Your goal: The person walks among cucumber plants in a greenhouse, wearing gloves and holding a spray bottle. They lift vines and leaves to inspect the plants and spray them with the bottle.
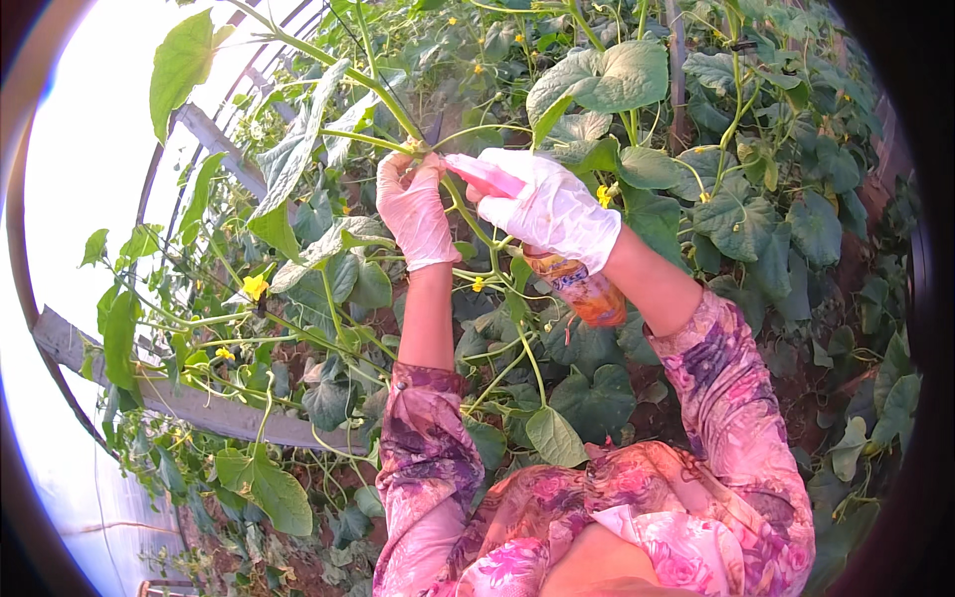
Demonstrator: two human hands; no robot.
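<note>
My left hand (418,205), in a thin whitish glove, pinches a node of a cucumber-like vine stem (388,97). My right hand (548,201), gloved too, grips a pink-handled tool (485,175) whose tip meets the stem beside the left fingertips. Dark, pointed blades seem to show just above the node; the tool's exact kind is unclear. Below the right wrist, a container with a colourful printed wrap (578,287) hangs or is held, partly hidden by the hand. Part of the stem runs down between both hands.
Leafy vines with yellow flowers (254,286) surround both arms. A grey beam (224,418) crosses at the lower left, near curved greenhouse ribs and bright film. An upright post (677,74) stands behind the leaves. A large leaf (604,78) hangs above the right hand.
</note>
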